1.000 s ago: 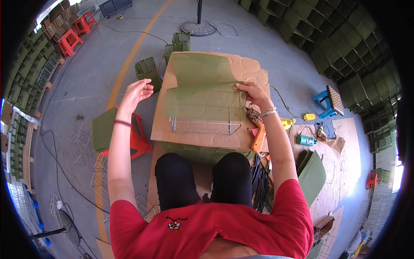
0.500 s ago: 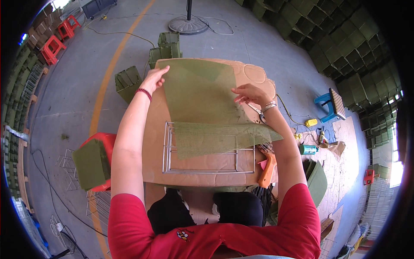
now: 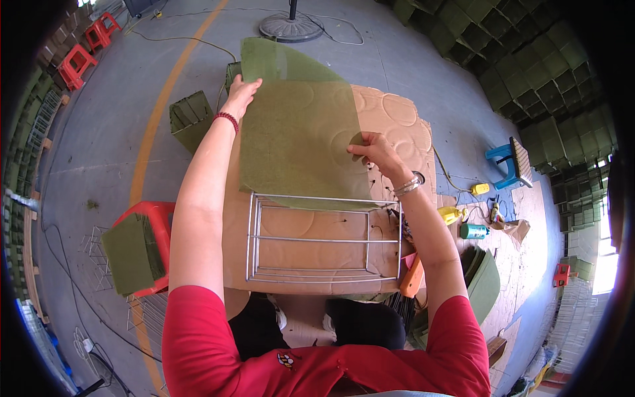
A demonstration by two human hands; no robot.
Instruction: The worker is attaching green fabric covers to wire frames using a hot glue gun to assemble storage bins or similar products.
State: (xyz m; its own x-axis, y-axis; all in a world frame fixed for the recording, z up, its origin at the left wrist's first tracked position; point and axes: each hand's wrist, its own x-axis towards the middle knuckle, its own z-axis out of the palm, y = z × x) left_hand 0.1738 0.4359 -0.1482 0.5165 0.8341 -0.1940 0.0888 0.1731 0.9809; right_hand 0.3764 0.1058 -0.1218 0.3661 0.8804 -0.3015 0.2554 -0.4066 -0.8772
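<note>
A sheer green mesh sheet (image 3: 297, 132) spans the space between my hands, its far part raised and its near edge by the wire frame. My left hand (image 3: 242, 96) grips the sheet's left edge, thumb and fingers around it. On the right edge, my right hand (image 3: 378, 153) pinches the sheet between thumb and fingers. The box-shaped metal wire frame (image 3: 317, 239) lies on the cardboard-topped table (image 3: 297, 288) near me; the sheet hides part of its far side. An orange-handled tool (image 3: 411, 278) rests beside my right forearm, its other end partly hidden.
Green mesh boxes (image 3: 190, 119) stand on the floor beyond the table. On the left, a red stool (image 3: 163, 225) carries green panels (image 3: 132, 255). To the right are a blue stool (image 3: 506, 162), a green bottle (image 3: 473, 231) and a yellow bottle (image 3: 452, 214).
The sheet's folded near part has left the wire frame's top, and its far part has risen. My left hand has moved farther away; my right hand has closed on the right edge.
</note>
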